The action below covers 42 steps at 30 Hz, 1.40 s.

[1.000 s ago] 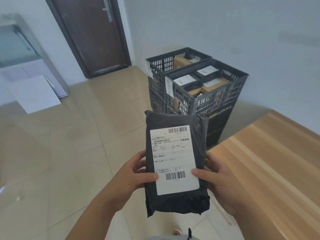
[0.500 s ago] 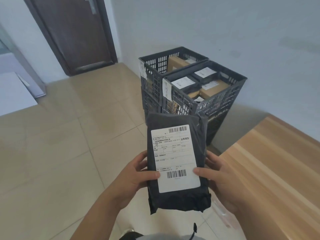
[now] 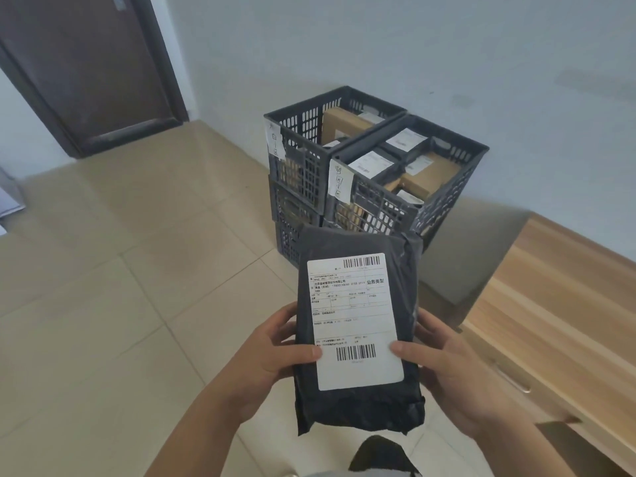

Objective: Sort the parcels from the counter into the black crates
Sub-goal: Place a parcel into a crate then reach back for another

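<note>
I hold a black plastic-wrapped parcel upright in front of me, its white shipping label facing me. My left hand grips its left edge, thumb on the label. My right hand grips the right edge, thumb pressed near the lower barcode. Beyond the parcel, against the wall, stand two stacks of black crates: the left crate and the right crate. Both top crates hold brown boxes and dark labelled parcels, and each carries a handwritten paper tag on its front corner.
A wooden counter runs along the right side, close to my right hand. A dark brown door is at the back left. Beige floor tiles stretch between me and the crates.
The crates have come nearer and shifted toward the centre of view, while the door slid left. The parcel stays in both hands in the same grip.
</note>
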{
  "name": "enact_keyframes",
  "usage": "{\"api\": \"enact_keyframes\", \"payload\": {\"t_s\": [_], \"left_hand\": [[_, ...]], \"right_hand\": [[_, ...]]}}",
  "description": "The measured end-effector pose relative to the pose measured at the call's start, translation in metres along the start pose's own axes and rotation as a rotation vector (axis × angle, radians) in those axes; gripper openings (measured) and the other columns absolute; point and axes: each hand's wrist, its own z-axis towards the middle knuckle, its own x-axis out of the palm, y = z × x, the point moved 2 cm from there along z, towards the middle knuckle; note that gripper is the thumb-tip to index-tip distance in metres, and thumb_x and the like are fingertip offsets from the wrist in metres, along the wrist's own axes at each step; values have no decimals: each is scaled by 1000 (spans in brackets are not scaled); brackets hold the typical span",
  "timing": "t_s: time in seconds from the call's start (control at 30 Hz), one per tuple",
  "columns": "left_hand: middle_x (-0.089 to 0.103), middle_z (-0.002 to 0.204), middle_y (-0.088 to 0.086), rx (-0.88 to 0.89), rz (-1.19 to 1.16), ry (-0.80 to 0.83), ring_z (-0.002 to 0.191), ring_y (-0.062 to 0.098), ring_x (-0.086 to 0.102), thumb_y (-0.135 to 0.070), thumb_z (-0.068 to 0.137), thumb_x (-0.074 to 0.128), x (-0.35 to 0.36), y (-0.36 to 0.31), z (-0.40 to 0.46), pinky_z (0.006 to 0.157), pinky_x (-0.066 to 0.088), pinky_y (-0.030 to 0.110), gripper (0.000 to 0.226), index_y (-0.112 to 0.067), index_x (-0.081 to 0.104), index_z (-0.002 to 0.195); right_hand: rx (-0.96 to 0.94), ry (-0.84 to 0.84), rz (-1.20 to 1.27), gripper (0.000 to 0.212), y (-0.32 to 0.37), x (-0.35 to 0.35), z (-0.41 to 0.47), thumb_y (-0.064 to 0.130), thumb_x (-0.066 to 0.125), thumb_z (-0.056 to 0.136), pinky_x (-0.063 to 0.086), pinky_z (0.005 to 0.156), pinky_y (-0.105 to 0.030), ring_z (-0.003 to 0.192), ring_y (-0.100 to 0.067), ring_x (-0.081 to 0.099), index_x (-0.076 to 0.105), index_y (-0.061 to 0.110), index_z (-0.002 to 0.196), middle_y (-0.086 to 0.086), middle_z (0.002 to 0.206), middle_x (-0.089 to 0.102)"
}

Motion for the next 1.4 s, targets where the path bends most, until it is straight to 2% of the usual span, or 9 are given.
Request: {"api": "enact_keyframes", "payload": {"t_s": [0.27,0.53,0.67,0.77,0.93,1.1,1.23,1.33,1.4], "left_hand": [[73,126,-1,-57,17,82,116,24,70,-33,62,88,-30,-23,66,102,55,50,83,-32,56,139],[75,122,-3,-127,69,33,111,21,73,-4,90,72,-47,-80,190,94,58,44,56,-31,57,136],[75,123,-4,-125,118,29,112,22,72,-17,80,84,-49,-127,251,98,57,49,65,-32,56,136],[74,124,-3,-111,141,53,112,23,72,-19,76,85,-50,-152,294,96,57,48,67,-30,57,136],[74,123,-4,-122,186,78,113,20,72,-25,71,81,-51,-175,359,93,58,46,66,-31,60,133],[76,118,-5,-194,236,182,109,17,73,-15,89,74,-44,-196,436,89,58,41,46,-29,61,130],[76,119,2,-244,256,310,111,24,72,-17,89,75,-39,-220,508,85,58,41,39,-22,67,127],[77,118,4,-290,266,389,110,26,72,-19,88,75,-35,-242,554,79,59,39,36,-20,71,124],[78,115,5,-305,276,408,107,27,73,-16,92,71,-34,-255,584,74,59,36,29,-18,72,121]], "right_hand": [[7,-72,18,56,14,8,48,-12,68,83,53,97,-52,110,-34,73,64,15,132,-10,124,74],[12,-65,36,53,60,-14,178,-14,66,87,57,99,-53,112,-31,72,64,15,130,-9,125,74],[4,-33,70,54,95,-32,236,-11,71,87,56,99,-52,114,-33,72,63,15,133,-12,126,73],[-11,-27,87,57,114,-43,274,0,77,81,53,103,-55,116,-33,70,63,18,134,-11,127,72],[12,-66,149,53,130,-59,320,-2,75,88,50,106,-58,120,-36,68,61,16,136,-12,130,71],[53,-202,256,52,143,-76,362,5,78,86,49,107,-60,120,-40,67,62,17,134,-14,131,70],[78,-362,303,37,168,-82,392,7,66,97,50,106,-58,114,-36,71,63,17,132,-11,124,74],[71,-462,259,26,196,-82,411,27,59,102,53,97,-48,110,-28,73,67,26,127,-4,122,75],[51,-682,163,19,206,-95,426,35,57,103,55,86,-39,102,-21,72,66,30,119,-3,121,73]]}}
